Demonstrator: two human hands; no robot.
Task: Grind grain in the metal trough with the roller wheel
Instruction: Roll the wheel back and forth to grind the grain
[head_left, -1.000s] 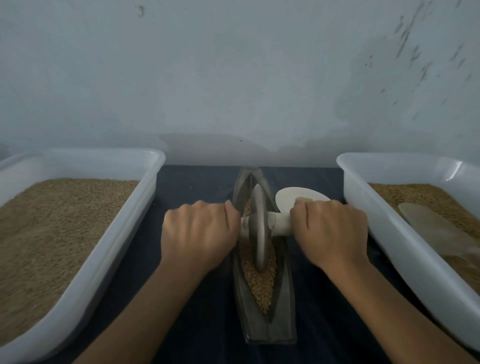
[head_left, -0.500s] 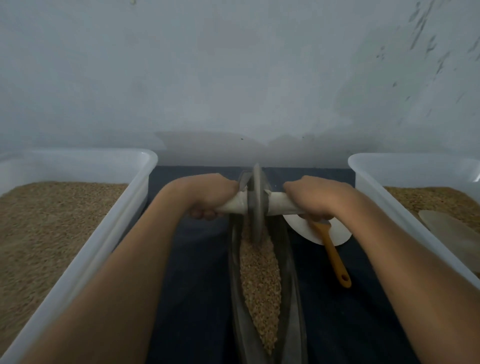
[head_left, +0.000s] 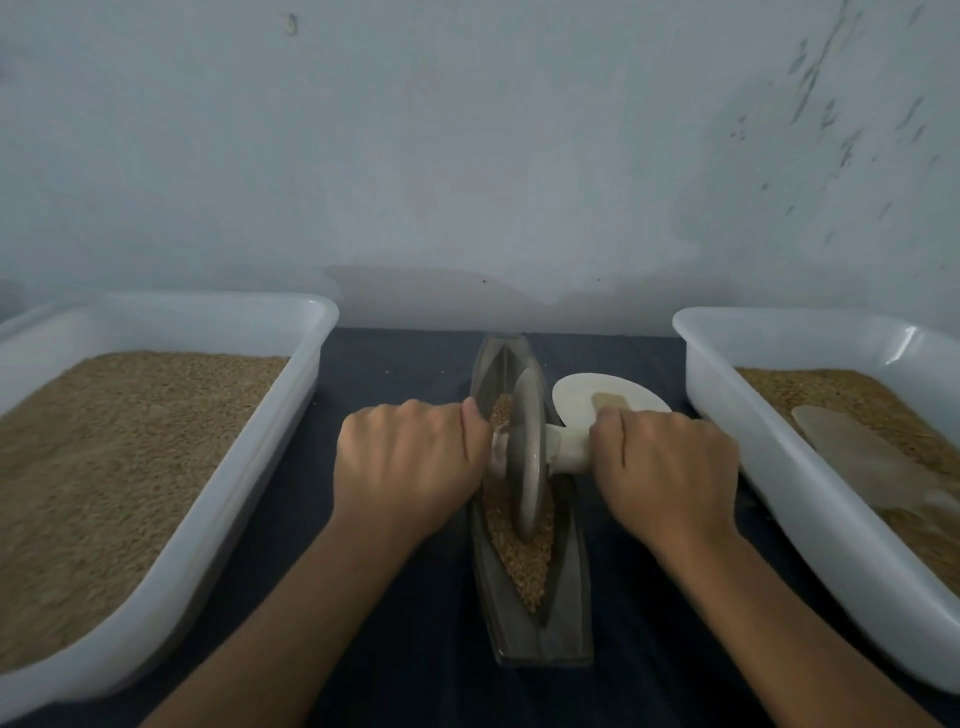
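Grain lies in a tan heap along the groove of the metal trough, a narrow boat-shaped vessel that sits lengthwise in the middle of the dark blue worktop, running from the wall towards the person. The roller wheel, a grey disc standing upright on its edge, rests in the grain about midway along the trough, with its pale axle handle sticking out to either side. The left hand is curled round the left end of the handle, knuckles up, hiding that end almost wholly; the right hand is curled in the same way round the right end, with a short bare length of handle showing between it and the wheel. Just beyond the right hand, beside the trough, a white round plate lies on the worktop with a small tan piece on it, partly hidden by the fingers. A white plastic tub full of grain stands to the left of the trough, and a second white tub stands to the right, holding grain and a pale flat scoop lying on it. No brand, label or writing can be read on anything.
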